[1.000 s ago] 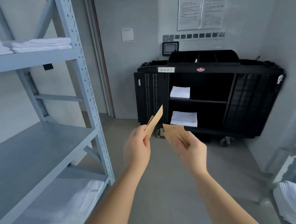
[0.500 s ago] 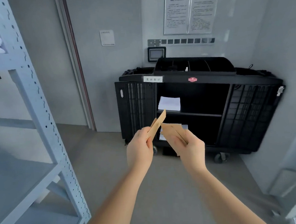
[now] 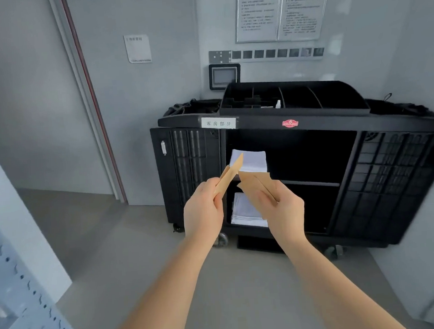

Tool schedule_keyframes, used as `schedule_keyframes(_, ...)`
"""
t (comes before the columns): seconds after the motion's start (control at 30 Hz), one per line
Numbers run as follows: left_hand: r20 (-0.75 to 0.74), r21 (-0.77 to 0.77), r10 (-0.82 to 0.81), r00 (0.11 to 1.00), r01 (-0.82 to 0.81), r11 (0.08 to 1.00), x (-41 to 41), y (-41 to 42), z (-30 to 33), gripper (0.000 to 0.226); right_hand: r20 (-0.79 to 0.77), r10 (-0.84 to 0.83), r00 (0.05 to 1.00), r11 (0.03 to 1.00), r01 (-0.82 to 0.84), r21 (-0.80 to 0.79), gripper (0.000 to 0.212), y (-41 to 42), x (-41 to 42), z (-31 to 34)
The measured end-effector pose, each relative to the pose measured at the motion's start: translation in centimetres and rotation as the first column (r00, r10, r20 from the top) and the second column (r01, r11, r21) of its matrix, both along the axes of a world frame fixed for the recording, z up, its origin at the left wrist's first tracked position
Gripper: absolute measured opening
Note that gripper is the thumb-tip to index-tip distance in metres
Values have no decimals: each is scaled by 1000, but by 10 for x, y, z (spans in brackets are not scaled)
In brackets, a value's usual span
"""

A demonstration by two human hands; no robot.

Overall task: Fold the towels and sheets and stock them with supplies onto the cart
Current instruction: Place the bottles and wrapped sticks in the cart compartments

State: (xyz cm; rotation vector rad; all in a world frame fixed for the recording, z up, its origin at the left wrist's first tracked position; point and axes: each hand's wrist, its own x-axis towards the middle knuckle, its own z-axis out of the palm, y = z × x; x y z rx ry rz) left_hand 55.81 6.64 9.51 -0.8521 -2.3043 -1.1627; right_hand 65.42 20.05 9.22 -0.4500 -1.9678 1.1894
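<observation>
Before black cart (image 3: pixel 298 130), each hand's grip pinches brown paper packets (image 3: pixel 230 175), tips upward.

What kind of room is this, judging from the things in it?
Probably a hotel linen or housekeeping storeroom: a black housekeeping cart holds folded white towels on its shelves, a metal storage rack stands at the left, and notices hang on the wall.

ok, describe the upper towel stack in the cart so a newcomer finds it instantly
Find the black plastic housekeeping cart against the back wall and look into its open middle bay. The folded white towel stack sits at the left end of the upper shelf, just behind the tan paper packets. Its twin, the lower white towel stack, lies one shelf down.
</observation>
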Motion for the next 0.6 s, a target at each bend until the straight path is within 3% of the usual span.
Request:
schedule_keyframes(0.3, -57, 2, 12, 998, -12, 1000, -160, 143, 25, 28, -57, 8, 998, 1000, -8, -9, 23, 150, -157, 29)
schedule_keyframes(0.6, -82, 23, 36, 996, -35, 999, -291, 231, 51, 30, -47, 28, 998, 1000, -28, 12, 19, 252, -288, 51)
